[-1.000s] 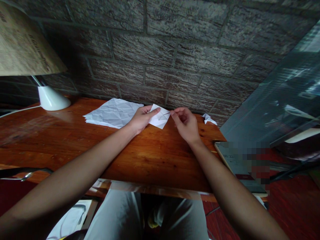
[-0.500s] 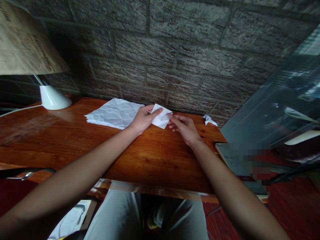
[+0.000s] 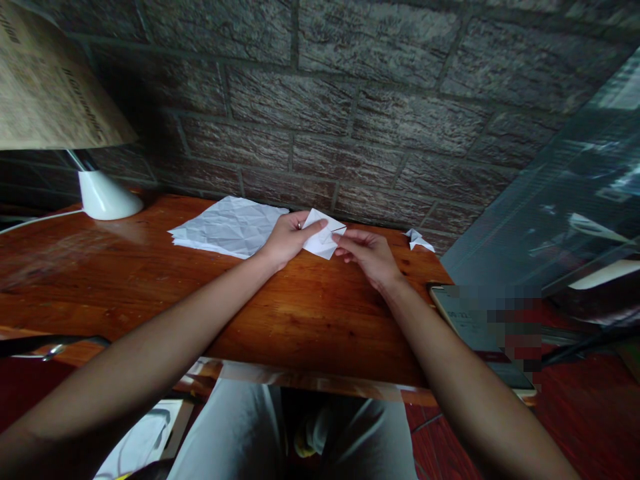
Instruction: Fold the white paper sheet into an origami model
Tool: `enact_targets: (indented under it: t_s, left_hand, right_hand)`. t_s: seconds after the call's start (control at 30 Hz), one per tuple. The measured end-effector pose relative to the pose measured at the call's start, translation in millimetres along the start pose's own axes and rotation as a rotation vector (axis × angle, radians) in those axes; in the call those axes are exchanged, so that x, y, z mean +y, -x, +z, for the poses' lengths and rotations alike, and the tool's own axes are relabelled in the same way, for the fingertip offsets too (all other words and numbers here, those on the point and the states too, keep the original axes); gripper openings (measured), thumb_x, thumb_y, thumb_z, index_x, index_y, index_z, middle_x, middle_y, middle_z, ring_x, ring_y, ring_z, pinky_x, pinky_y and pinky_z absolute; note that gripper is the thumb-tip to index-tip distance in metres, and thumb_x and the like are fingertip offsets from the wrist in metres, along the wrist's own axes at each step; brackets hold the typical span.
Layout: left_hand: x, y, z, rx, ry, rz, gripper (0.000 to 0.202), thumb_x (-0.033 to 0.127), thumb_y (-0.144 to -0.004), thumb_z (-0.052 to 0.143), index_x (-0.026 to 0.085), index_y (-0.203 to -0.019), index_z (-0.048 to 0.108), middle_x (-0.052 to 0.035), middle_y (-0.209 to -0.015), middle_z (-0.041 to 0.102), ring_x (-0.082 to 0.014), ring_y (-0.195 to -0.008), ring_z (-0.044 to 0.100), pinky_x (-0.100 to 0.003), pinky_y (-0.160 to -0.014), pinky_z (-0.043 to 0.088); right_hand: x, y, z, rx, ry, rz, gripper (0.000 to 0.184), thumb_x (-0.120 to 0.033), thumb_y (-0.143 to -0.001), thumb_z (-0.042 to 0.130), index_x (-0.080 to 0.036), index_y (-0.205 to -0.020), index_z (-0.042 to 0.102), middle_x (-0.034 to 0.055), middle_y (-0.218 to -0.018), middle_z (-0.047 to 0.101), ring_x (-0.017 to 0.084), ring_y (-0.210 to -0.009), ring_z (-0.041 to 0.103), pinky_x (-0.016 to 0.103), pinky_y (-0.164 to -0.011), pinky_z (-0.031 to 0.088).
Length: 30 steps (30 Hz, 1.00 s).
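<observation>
A small folded square of white paper [image 3: 320, 248] is held above the wooden table, turned with its corners up and down. My left hand [image 3: 290, 239] grips its left side, thumb on top and fingers behind. At the right corner, my right hand [image 3: 367, 253] pinches the paper's folded edge between thumb and forefinger. A dark slit shows between layers beside those fingertips. Just left of my left hand lies a stack of creased white paper sheets [image 3: 227, 227]. A small folded white paper piece [image 3: 420, 241] rests near the table's far right corner.
A lamp with a white base [image 3: 107, 197] and a printed shade stands at the left of the wooden table [image 3: 310, 320]. Behind is a brick wall [image 3: 310, 100]. A tablet-like device [image 3: 460, 307], partly blurred, lies at the right edge.
My right thumb and forefinger have slid slightly left, further over the folded paper's right corner. The paper has tilted a little; my left hand keeps its hold.
</observation>
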State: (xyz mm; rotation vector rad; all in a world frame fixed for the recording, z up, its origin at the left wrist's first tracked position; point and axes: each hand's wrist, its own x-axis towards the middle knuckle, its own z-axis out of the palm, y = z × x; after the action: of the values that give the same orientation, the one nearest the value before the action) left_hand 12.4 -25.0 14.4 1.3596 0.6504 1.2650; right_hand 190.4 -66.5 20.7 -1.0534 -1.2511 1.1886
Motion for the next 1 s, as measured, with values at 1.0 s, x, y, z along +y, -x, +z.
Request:
enact_targets:
  t_s: [1.0]
  left_hand:
    - [1.9, -1.7, -1.5, -0.087, 0.122, -0.124, 0.032, 0.036, -0.072, 0.084, 0.013, -0.093, 0.075, -0.0066, -0.086, 0.077, -0.0173, -0.075, 0.068, -0.032, -0.076, 0.051]
  right_hand:
    - [0.7, -0.7, -1.2, -0.021, 0.083, -0.065, 0.048, -0.05, -0.06, 0.09, -0.018, -0.09, 0.07, -0.0011, -0.069, 0.069, 0.011, -0.062, 0.06, 0.023, -0.055, 0.042]
